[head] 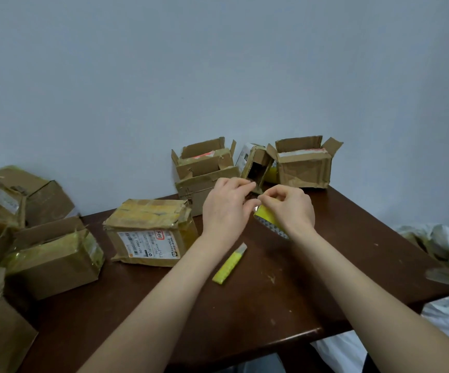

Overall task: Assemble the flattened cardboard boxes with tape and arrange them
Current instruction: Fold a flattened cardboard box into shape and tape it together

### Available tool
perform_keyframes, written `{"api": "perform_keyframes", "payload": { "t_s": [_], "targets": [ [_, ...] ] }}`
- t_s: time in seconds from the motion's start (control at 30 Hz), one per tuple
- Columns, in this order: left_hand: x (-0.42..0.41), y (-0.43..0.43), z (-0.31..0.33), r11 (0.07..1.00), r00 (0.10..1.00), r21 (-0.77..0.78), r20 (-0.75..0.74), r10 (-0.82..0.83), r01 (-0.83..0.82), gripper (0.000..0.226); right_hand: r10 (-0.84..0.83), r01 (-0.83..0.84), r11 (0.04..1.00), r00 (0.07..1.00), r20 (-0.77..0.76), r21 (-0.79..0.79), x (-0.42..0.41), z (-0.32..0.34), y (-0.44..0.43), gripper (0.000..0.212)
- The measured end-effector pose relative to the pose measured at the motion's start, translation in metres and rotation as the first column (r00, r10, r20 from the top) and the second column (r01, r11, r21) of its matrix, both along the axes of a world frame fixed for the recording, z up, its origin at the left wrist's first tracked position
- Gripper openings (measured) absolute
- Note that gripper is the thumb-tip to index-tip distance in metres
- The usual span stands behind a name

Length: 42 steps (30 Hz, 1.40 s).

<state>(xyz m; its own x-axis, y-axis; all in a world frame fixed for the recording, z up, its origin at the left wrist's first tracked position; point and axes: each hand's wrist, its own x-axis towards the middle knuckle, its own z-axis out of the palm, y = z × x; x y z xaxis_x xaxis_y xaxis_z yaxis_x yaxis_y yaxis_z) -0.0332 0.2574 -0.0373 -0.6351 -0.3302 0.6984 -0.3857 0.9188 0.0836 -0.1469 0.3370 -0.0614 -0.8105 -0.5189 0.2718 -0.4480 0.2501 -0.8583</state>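
Observation:
Above the middle of the brown table (244, 305) both my hands work at a roll of yellow tape (267, 216). My right hand (291, 207) grips the roll, fingers curled over its top. My left hand (227, 208) pinches at the roll's edge with its fingertips; the tape end itself is too small to make out. A taped cardboard box with a white shipping label (150, 232) lies to the left of my hands. A yellow utility knife (230, 265) lies on the table under my left wrist.
Open assembled boxes stand against the wall: a stacked pair (204, 168), a small tilted one (257, 165) and one at the right (302, 162). More worn, taped boxes (51, 259) pile up at the table's left. White cloth (446, 305) lies at the right.

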Motion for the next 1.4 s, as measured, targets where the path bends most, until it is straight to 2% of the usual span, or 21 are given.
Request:
{"api": "perform_keyframes", "payload": {
  "t_s": [0.1, 0.17, 0.23, 0.33, 0.43, 0.47, 0.5, 0.57, 0.67, 0.73, 0.77, 0.83, 0.9, 1.0, 1.03, 1.07, 1.17, 1.23, 1.3, 1.33, 1.4],
  "targets": [
    [-0.015, -0.008, 0.004, 0.984, 0.987, 0.172, 0.162, 0.017, -0.045, 0.033, 0.045, -0.046, 0.999, 0.997, -0.056, -0.028, -0.003, 0.000, 0.006, 0.014],
    [-0.018, -0.009, 0.003, 0.936, 0.995, 0.351, 0.101, -0.028, -0.009, 0.023, 0.094, -0.098, 0.995, 0.990, -0.104, -0.028, -0.007, -0.001, 0.009, 0.016],
    [-0.021, -0.007, 0.002, 0.885, 0.999, 0.464, 0.012, -0.047, 0.036, 0.015, 0.124, -0.127, 0.992, 0.983, -0.135, -0.017, -0.010, -0.003, 0.010, 0.017],
    [-0.027, -0.005, -0.001, 0.858, 0.999, 0.512, -0.041, -0.020, 0.038, 0.013, 0.126, -0.128, 0.992, 0.987, -0.096, -0.013, -0.014, -0.004, 0.011, 0.004],
    [-0.031, -0.010, -0.003, 0.823, 0.994, 0.567, -0.097, 0.040, 0.023, 0.014, 0.189, -0.182, 0.980, 0.977, 0.101, -0.079, -0.019, -0.003, 0.017, 0.058],
    [-0.032, -0.012, -0.003, 0.813, 0.993, 0.582, -0.110, 0.043, 0.029, 0.015, 0.229, -0.221, 0.972, 0.966, 0.119, -0.076, -0.021, -0.003, 0.019, 0.065],
    [-0.032, -0.014, -0.003, 0.809, 0.993, 0.587, -0.109, 0.032, 0.039, 0.015, 0.267, -0.263, 0.963, 0.959, 0.099, -0.049, -0.023, -0.004, 0.020, 0.061],
    [-0.032, -0.015, -0.003, 0.839, 0.997, 0.543, -0.076, -0.004, 0.045, 0.016, 0.302, -0.302, 0.953, 0.953, 0.032, -0.019, -0.025, -0.008, 0.022, 0.038],
    [-0.029, -0.015, -0.005, 0.957, 0.995, 0.288, 0.098, -0.002, -0.026, 0.025, 0.250, -0.252, 0.968, 0.965, -0.075, -0.018, -0.027, -0.007, 0.020, 0.018],
    [-0.026, -0.016, -0.004, 0.984, 0.970, 0.126, 0.226, 0.093, -0.124, 0.036, 0.215, -0.192, 0.974, 0.952, -0.217, 0.123, -0.028, -0.006, 0.018, 0.018],
    [-0.023, -0.017, -0.003, 0.979, 0.952, 0.099, 0.269, 0.146, -0.178, 0.039, 0.188, -0.132, 0.970, 0.937, -0.293, 0.203, -0.029, -0.005, 0.019, 0.020],
    [-0.014, -0.017, -0.005, 0.957, 0.910, 0.100, 0.350, 0.221, -0.271, 0.048, 0.126, 0.013, 0.949, 0.901, -0.415, 0.315, -0.034, -0.009, 0.024, 0.024],
    [0.001, -0.016, -0.012, 0.930, 0.823, 0.119, 0.513, 0.242, -0.348, 0.054, 0.119, 0.120, 0.896, 0.862, -0.493, 0.427, -0.040, -0.016, 0.029, 0.027],
    [0.025, -0.009, -0.027, 0.859, 0.613, 0.187, 0.771, 0.172, -0.477, 0.047, 0.150, 0.139, 0.835, 0.873, -0.464, 0.532, -0.044, -0.031, 0.032, 0.026],
    [0.029, -0.006, -0.033, 0.834, 0.584, 0.224, 0.800, 0.138, -0.504, 0.044, 0.140, 0.125, 0.845, 0.886, -0.443, 0.519, -0.043, -0.032, 0.032, 0.026],
    [0.028, -0.004, -0.038, 0.819, 0.598, 0.267, 0.793, 0.113, -0.509, 0.043, 0.135, 0.114, 0.861, 0.888, -0.440, 0.496, -0.042, -0.033, 0.030, 0.028],
    [0.003, 0.005, -0.051, 0.777, 0.741, 0.434, 0.669, 0.061, -0.457, 0.043, 0.099, 0.109, 0.910, 0.880, -0.464, 0.400, -0.039, -0.027, 0.027, 0.029],
    [-0.025, 0.014, -0.056, 0.707, 0.847, 0.587, 0.530, 0.034, -0.395, 0.050, 0.059, 0.100, 0.934, 0.903, -0.426, 0.343, -0.040, -0.021, 0.027, 0.027],
    [-0.046, 0.025, -0.056, 0.619, 0.909, 0.715, 0.417, -0.005, -0.324, 0.054, 0.024, 0.096, 0.954, 0.920, -0.392, 0.284, -0.042, -0.016, 0.028, 0.028],
    [-0.052, 0.030, -0.054, 0.631, 0.914, 0.718, 0.405, -0.033, -0.295, 0.051, 0.005, 0.099, 0.963, 0.923, -0.384, 0.252, -0.042, -0.013, 0.029, 0.028],
    [-0.051, 0.029, -0.044, 0.760, 0.905, 0.602, 0.423, -0.045, -0.243, 0.040, -0.030, 0.104, 0.978, 0.928, -0.372, 0.182, -0.039, -0.005, 0.026, 0.028]
  ]
}}
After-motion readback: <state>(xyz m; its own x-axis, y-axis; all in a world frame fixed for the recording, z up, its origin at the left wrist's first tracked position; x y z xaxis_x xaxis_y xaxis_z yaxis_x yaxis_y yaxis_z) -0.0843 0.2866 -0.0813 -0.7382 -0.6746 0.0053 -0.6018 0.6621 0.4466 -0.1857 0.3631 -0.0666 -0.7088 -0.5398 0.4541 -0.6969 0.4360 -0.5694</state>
